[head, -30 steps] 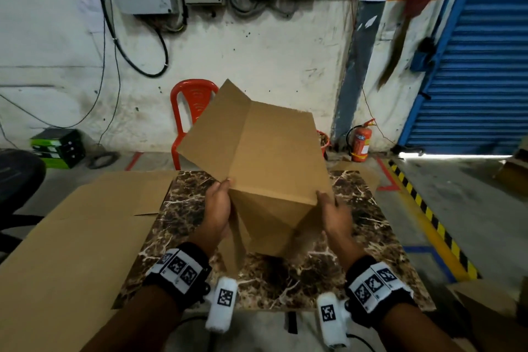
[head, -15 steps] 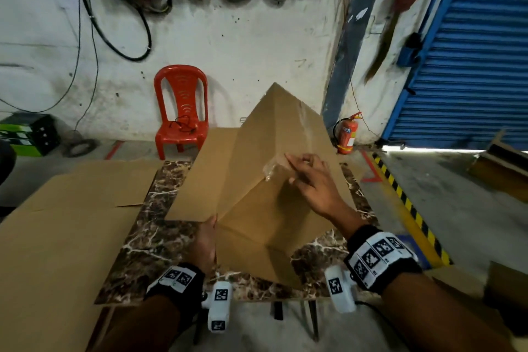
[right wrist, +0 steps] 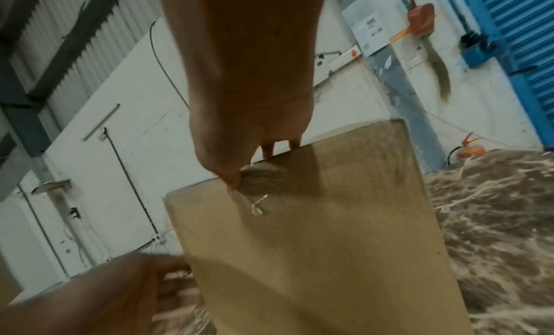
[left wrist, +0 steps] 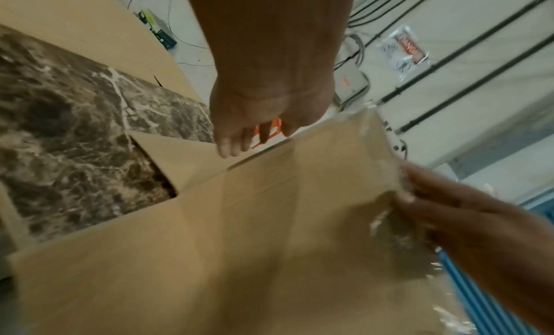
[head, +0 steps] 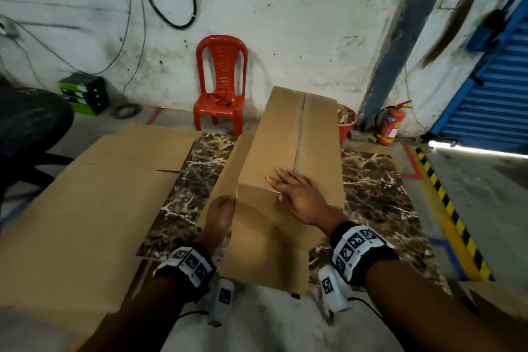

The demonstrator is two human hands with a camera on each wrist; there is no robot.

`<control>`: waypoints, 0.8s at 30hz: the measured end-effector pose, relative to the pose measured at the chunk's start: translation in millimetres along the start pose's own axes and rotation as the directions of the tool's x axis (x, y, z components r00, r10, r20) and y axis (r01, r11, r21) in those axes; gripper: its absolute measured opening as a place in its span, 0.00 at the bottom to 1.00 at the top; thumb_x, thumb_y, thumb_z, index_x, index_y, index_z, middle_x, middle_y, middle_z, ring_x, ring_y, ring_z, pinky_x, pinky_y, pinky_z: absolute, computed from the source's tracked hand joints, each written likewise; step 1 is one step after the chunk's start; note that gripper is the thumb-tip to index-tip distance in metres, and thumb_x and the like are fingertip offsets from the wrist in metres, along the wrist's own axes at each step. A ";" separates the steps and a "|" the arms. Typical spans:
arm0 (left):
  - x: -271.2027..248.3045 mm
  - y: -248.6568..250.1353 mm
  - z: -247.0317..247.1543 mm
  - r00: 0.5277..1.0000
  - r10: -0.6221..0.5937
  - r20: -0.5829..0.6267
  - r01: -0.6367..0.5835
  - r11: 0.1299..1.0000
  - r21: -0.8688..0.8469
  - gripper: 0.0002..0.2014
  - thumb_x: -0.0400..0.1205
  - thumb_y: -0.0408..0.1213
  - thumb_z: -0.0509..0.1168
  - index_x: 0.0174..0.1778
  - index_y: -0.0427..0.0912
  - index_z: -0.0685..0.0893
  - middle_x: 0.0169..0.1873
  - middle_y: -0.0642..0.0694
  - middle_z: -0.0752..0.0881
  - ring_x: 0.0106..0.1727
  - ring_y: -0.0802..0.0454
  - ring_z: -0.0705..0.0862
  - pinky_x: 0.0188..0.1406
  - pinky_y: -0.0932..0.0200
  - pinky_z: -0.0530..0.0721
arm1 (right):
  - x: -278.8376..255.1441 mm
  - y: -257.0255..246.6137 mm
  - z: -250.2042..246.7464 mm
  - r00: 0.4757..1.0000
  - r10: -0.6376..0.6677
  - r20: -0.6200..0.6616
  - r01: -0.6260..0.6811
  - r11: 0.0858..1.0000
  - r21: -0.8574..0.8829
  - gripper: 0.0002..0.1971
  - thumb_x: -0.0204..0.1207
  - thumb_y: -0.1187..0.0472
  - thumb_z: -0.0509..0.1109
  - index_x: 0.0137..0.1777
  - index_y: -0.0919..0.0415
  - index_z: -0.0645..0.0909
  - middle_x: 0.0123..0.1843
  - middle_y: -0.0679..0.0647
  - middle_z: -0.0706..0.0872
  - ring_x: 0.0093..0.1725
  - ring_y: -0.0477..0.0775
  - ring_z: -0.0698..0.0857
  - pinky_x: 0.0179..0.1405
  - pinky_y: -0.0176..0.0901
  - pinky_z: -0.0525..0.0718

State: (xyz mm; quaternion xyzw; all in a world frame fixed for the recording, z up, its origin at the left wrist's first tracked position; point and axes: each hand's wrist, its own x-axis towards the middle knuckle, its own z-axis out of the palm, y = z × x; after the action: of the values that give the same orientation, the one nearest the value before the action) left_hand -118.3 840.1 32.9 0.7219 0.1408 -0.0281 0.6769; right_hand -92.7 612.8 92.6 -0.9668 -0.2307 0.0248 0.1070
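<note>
A warehouse: roller shutter (head: 485, 111), fire extinguisher (head: 390, 126) (hazard stripes (head: 453, 213) too)

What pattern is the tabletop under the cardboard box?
Tabletop: dark brown marble, white veins; clearest in head view.

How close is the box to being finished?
Done: the box is folded up on the table, its top flaps meeting at a seam. Happening: the right hand presses flat by the seam, where clear tape shines; the left hand holds the near corner. Left: probably smoothing the tape; the other end is hidden.
</note>
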 end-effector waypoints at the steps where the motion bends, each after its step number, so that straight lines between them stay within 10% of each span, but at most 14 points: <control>1: 4.0 3.4 1.7 0.996 0.045 -0.080 -0.053 0.993 -0.102 0.16 0.88 0.31 0.57 0.36 0.46 0.83 0.36 0.46 0.84 0.44 0.44 0.81 0.53 0.46 0.78 | 5.6 -4.6 4.5 0.999 -0.024 0.033 0.024 1.000 0.004 0.28 0.87 0.50 0.57 0.85 0.36 0.54 0.89 0.46 0.50 0.87 0.55 0.49 0.83 0.59 0.50; 4: 2.7 25.9 -11.1 0.978 0.086 -0.190 -0.123 0.973 -0.193 0.15 0.89 0.36 0.58 0.38 0.43 0.84 0.36 0.46 0.86 0.40 0.51 0.85 0.43 0.55 0.82 | 19.8 -14.5 9.6 0.995 -0.006 0.105 -0.010 0.989 0.147 0.29 0.85 0.48 0.63 0.84 0.40 0.61 0.88 0.46 0.54 0.87 0.51 0.51 0.84 0.55 0.48; 7: 8.6 32.6 -21.1 0.981 0.125 -0.146 -0.145 0.980 -0.135 0.14 0.88 0.44 0.60 0.46 0.39 0.86 0.43 0.41 0.89 0.44 0.50 0.87 0.42 0.56 0.85 | 16.9 -7.0 -1.2 0.971 0.200 -0.132 -0.105 0.851 0.515 0.22 0.81 0.58 0.70 0.75 0.51 0.78 0.78 0.52 0.77 0.77 0.54 0.74 0.77 0.47 0.69; 10: 19.5 39.7 -19.2 0.990 0.142 0.005 -0.142 0.990 -0.020 0.14 0.87 0.45 0.61 0.42 0.44 0.88 0.40 0.42 0.89 0.43 0.44 0.87 0.45 0.49 0.85 | -0.3 17.5 -3.9 0.776 0.557 -0.296 -0.430 0.810 0.398 0.25 0.77 0.54 0.73 0.74 0.55 0.75 0.72 0.57 0.79 0.68 0.61 0.80 0.68 0.54 0.77; 13: 26.2 43.2 -5.7 0.982 0.148 0.114 -0.152 0.988 0.028 0.12 0.86 0.38 0.64 0.39 0.43 0.88 0.29 0.52 0.85 0.33 0.53 0.82 0.29 0.62 0.79 | -15.4 38.6 -0.5 0.628 0.777 -0.056 -0.619 0.541 0.569 0.36 0.72 0.39 0.72 0.72 0.63 0.72 0.69 0.64 0.81 0.64 0.65 0.82 0.64 0.59 0.82; 15: 29.6 45.9 5.1 0.987 0.107 0.122 -0.118 0.990 0.079 0.09 0.84 0.41 0.66 0.43 0.42 0.89 0.30 0.52 0.85 0.33 0.54 0.82 0.28 0.63 0.77 | -25.3 42.7 -5.1 0.639 0.769 0.017 -0.531 0.425 0.733 0.20 0.73 0.45 0.74 0.51 0.62 0.82 0.54 0.63 0.89 0.48 0.59 0.87 0.53 0.54 0.87; 17: 33.6 45.3 16.7 0.994 0.065 0.093 -0.074 0.993 0.092 0.08 0.82 0.42 0.68 0.45 0.45 0.90 0.35 0.50 0.89 0.37 0.51 0.87 0.33 0.60 0.83 | -32.5 49.3 -12.6 0.650 0.759 -0.033 -0.509 0.467 0.723 0.10 0.78 0.53 0.74 0.43 0.60 0.83 0.46 0.58 0.88 0.40 0.55 0.84 0.44 0.46 0.82; 24: 28.9 24.7 40.0 0.995 0.050 0.083 -0.062 0.986 0.155 0.10 0.80 0.47 0.71 0.37 0.48 0.92 0.37 0.43 0.92 0.44 0.42 0.91 0.50 0.39 0.89 | -48.8 74.0 -35.8 0.615 0.773 -0.156 -0.542 0.558 0.629 0.23 0.73 0.50 0.74 0.64 0.60 0.79 0.56 0.56 0.86 0.56 0.60 0.85 0.54 0.49 0.82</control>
State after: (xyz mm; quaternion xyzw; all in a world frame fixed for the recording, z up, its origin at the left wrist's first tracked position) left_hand -78.6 804.4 47.0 0.7750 0.0909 -0.0484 0.6235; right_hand -100.1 519.4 111.3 -0.8929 0.2031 -0.0809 0.3937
